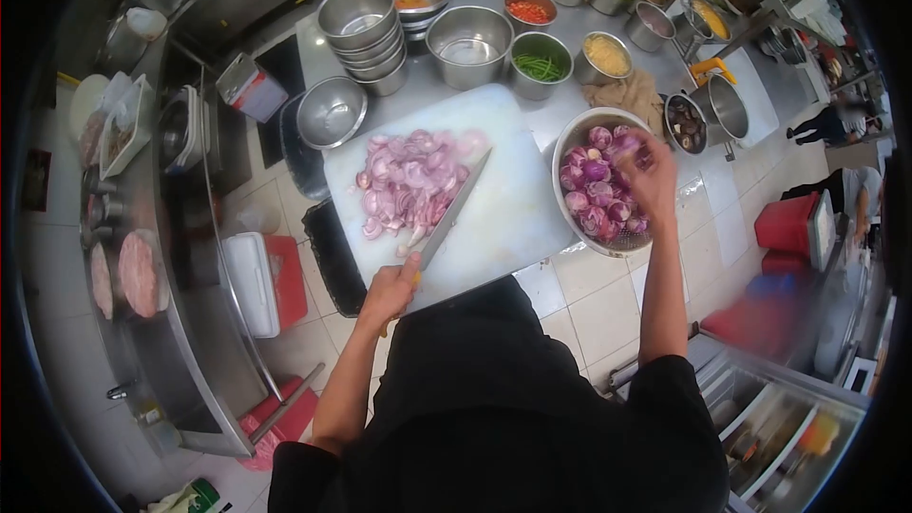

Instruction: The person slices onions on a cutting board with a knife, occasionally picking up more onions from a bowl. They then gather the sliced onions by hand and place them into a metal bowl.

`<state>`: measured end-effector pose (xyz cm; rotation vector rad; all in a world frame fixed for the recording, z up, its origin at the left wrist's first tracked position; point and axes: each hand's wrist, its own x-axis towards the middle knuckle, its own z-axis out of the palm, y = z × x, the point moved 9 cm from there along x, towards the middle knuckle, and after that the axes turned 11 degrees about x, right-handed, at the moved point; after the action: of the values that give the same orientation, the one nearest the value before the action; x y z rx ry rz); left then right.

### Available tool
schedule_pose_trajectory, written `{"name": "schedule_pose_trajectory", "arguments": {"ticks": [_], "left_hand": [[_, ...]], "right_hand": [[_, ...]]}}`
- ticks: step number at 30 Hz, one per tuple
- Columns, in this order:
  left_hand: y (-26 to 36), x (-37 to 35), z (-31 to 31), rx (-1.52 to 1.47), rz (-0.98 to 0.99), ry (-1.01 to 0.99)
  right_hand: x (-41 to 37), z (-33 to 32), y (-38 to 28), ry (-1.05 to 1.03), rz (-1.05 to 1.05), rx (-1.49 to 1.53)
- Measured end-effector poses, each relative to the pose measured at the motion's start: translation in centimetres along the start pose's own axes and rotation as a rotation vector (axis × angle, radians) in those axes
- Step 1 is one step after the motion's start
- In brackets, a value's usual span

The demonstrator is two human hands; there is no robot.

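Observation:
My left hand (391, 291) is closed round the handle of a large kitchen knife (456, 211). Its blade lies along the right side of a heap of sliced red onions (408, 176) on the white cutting board (527, 199). Over the right part of a metal colander (562, 192) full of peeled red onions (597, 192) is my right hand (654, 180). Its fingers are curled and slightly blurred, with purple onion showing between them.
Behind the board stand stacked steel bowls (357, 17), a wide steel pot (469, 46), and containers of green beans (539, 66), chopped red pepper (530, 9) and yellow shreds (606, 57). A brown cloth (627, 95) lies behind the colander. People are at the far right.

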<state>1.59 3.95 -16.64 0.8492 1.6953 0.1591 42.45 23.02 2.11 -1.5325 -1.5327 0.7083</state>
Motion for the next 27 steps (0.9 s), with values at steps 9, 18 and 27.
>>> {"name": "schedule_pose_trajectory", "arguments": {"ticks": [9,18,27], "left_hand": [[0.2,-0.6,0.9,0.168,0.147,0.134],[3.6,-4.6,1.2,0.44,0.222,0.198],[4.0,-6.8,1.3,0.503,0.222,0.171]], "right_hand": [[-10.6,19.3,1.8,-0.361,-0.05,0.073],[-12.3,17.9,1.8,-0.073,-0.195,0.279],[-12.5,17.8,1.2,-0.074,-0.247,0.275]]}}
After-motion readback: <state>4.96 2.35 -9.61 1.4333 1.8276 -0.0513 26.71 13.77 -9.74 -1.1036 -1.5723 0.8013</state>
